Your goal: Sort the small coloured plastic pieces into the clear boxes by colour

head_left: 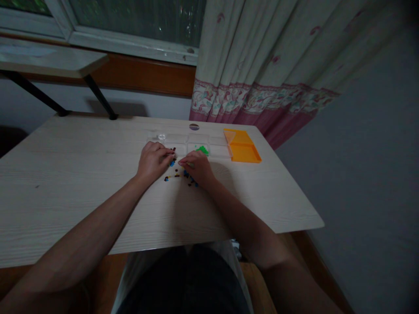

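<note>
My left hand [153, 159] rests on the table beside a few small blue and dark pieces [172, 163]. Its thumb and fingertips come together, and whatever lies between them is too small to name. Just to the right, my right hand [198, 166] is pinched closed over the pile, its fingertips pointing left; what they hold I cannot make out. Between and below the hands lie several tiny dark, blue and yellow pieces [177, 175], partly covered by the right hand. Behind them, a clear plastic tray [214, 141] with compartments has tiny green pieces [202, 150] in one section.
An orange plastic case [247, 152] lies at the tray's right end. A small round dark item [194, 127] is near the table's [98, 174] back edge. A raised shelf [75, 65] on black legs stands at the back left. A curtain [235, 87] hangs behind.
</note>
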`<state>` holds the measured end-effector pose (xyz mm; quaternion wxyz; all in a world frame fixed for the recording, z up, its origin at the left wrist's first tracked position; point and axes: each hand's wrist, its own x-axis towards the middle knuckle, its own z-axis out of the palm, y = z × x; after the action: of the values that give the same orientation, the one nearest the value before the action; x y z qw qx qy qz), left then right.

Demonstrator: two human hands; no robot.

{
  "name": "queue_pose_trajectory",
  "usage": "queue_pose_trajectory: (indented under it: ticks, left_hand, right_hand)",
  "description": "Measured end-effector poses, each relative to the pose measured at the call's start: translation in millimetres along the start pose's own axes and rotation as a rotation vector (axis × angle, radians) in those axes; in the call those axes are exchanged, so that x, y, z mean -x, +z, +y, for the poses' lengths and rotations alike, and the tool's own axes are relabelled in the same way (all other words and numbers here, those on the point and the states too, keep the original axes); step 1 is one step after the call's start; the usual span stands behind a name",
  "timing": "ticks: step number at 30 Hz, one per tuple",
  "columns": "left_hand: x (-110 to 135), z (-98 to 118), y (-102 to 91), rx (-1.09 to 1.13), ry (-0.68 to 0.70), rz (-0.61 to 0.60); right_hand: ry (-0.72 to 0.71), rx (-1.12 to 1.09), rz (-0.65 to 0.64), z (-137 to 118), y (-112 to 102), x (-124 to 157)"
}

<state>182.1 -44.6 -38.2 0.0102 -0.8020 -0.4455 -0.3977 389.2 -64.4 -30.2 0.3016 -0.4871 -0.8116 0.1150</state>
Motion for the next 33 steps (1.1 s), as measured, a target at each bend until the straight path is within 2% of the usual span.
queue_pose_trajectory:
  ticks: [6, 16, 23, 27, 33]
  left_hand:
    - [-0.1, -3.2, -1.7, -0.067, -0.06, 0.032]
    - [2.9, -13.8, 2.9, -0.107, -0.137, 0.032]
    - [1.4, -8.9, 0.4, -0.109, -0.15, 0.041]
    - [0.1, -0.7, -1.2, -0.036, -0.066, 0.01]
    - [0.8, 7.3, -0.6, 0.088, 0.067, -0.113]
  right_hand:
    - [-0.136, 0.096, -0.142, -4.0, -2.9, 5.0]
    - [-0.135, 0.118, -0.142, -4.8, -1.6, 4.8]
    - [-0.056, 0.088, -0.066, -2.1, -0.1, 3.1]
    - [0.0, 0.066, 0.025, -2.5, -2.8, 1.8]
    - [0.004, 0.029, 0.115, -1.3, -4.8, 2.6]
